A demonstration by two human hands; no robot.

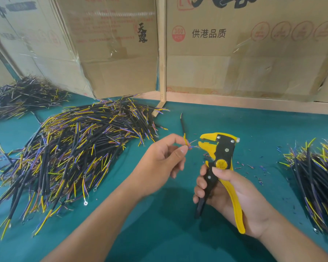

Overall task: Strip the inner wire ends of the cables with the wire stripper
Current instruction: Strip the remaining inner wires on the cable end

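Note:
My left hand (163, 163) pinches a short black cable (182, 124) near its lower end, between thumb and forefinger. The cable stands almost upright, and its thin coloured inner wires (191, 145) fan out to the right. Their tips reach to the open jaws of a yellow and black wire stripper (219, 150). My right hand (227, 193) grips the stripper's handles, jaws pointing left toward the wires.
A large heap of black cables with yellow and blue wires (74, 148) lies on the green table (159, 214) at left. Another heap (21, 95) sits far left, a third pile (318, 176) at right. Insulation scraps (254, 167) litter the mat. Cardboard boxes (235, 53) stand behind.

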